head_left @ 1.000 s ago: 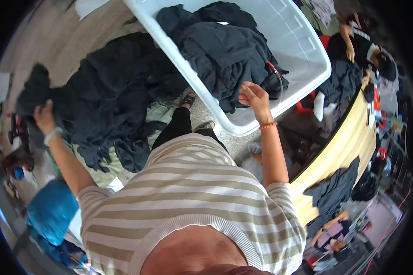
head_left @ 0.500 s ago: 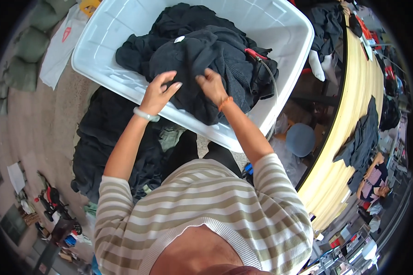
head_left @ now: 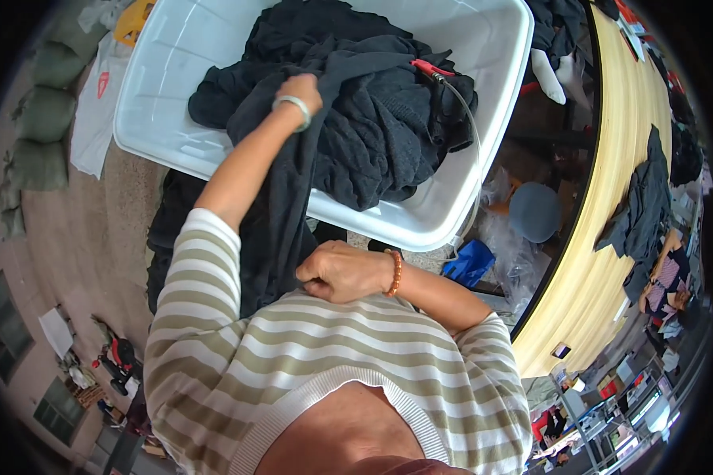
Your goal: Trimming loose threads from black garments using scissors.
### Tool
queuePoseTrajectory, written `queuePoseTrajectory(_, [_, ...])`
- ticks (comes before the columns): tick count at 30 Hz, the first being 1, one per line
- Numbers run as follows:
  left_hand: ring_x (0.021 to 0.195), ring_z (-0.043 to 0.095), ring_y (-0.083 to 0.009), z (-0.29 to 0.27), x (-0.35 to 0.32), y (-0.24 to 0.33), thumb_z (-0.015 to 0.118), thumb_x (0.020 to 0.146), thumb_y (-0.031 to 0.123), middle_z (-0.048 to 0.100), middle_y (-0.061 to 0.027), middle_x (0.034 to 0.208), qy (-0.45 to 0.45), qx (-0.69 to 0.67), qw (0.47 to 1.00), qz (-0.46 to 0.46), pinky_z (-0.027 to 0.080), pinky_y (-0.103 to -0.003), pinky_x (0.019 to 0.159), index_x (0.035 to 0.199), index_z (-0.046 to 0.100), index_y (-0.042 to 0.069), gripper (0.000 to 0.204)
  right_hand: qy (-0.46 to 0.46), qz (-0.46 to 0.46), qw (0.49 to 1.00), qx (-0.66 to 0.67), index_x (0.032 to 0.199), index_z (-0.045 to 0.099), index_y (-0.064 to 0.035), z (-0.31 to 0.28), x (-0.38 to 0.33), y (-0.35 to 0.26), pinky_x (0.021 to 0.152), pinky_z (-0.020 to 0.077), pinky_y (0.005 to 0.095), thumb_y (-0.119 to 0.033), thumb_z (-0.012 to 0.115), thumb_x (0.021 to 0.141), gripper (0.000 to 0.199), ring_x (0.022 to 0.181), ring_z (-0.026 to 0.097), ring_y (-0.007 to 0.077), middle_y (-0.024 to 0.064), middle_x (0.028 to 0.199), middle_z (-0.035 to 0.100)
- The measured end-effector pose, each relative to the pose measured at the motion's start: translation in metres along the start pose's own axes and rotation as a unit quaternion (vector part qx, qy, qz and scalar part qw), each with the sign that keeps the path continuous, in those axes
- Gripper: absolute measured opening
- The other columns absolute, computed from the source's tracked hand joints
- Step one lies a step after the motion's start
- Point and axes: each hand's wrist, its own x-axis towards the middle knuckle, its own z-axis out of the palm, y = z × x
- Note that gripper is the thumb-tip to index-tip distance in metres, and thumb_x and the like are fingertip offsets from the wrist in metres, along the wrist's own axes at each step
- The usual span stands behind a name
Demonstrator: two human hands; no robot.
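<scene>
The right hand [head_left: 345, 271] sits low against the striped top [head_left: 325, 340], its fingers curled into a fist, an orange bead bracelet [head_left: 397, 273] at the wrist. Just left of its knuckles hangs a long dark garment [head_left: 289, 198]; whether the fist has hold of its edge, I cannot tell. The garment runs up and away from there to the left hand [head_left: 299, 93], clamped on it above the white bin [head_left: 162, 119], a pale bangle [head_left: 299, 111] at that wrist.

To the right of the left hand, a pile of dark clothing [head_left: 388, 119] fills the middle of the bin. On that pile, further right of the same hand, rests a red-ended tool [head_left: 432, 70] with a grey cord [head_left: 474, 127] trailing over the rim.

Right of the right hand and lower down are a blue bag [head_left: 469, 263] and a round grey-blue seat [head_left: 535, 212]. Further right stretches the pale worktop [head_left: 578, 293], with a loose dark piece of clothing [head_left: 638, 210] on it and a person [head_left: 667, 285] beyond.
</scene>
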Motion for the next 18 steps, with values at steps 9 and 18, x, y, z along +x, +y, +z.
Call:
queuePoseTrajectory(9, [0.088, 0.065, -0.0198, -0.212, -0.164, -0.039, 0.065, 0.088, 0.024, 0.067, -0.0101, 0.100, 0.292, -0.744, 0.600, 0.033, 0.051, -0.030, 0.080, 0.105, 0.064, -0.002, 0.031, 0.043, 0.025, 0.990, 0.131, 0.066, 0.047, 0.0030, -0.038, -0.068, -0.029, 0.054, 0.0367, 0.0354, -0.001, 0.055, 0.078, 0.015, 0.053, 0.043, 0.0221, 0.0123, 0.059, 0.047])
queuePoseTrajectory(18, [0.105, 0.061, -0.0290, -0.205, -0.390, -0.052, 0.051, 0.095, 0.022, 0.062, -0.0193, 0.116, 0.595, -0.623, 0.508, 0.005, 0.049, -0.039, 0.093, 0.117, 0.056, -0.010, 0.039, 0.156, -0.170, 0.973, 0.010, 0.068, 0.042, 0.0025, -0.047, -0.109, -0.083, 0.056, 0.0380, 0.0359, 0.005, 0.048, 0.072, 0.007, 0.059, 0.044, 0.0274, 0.0144, 0.068, 0.044])
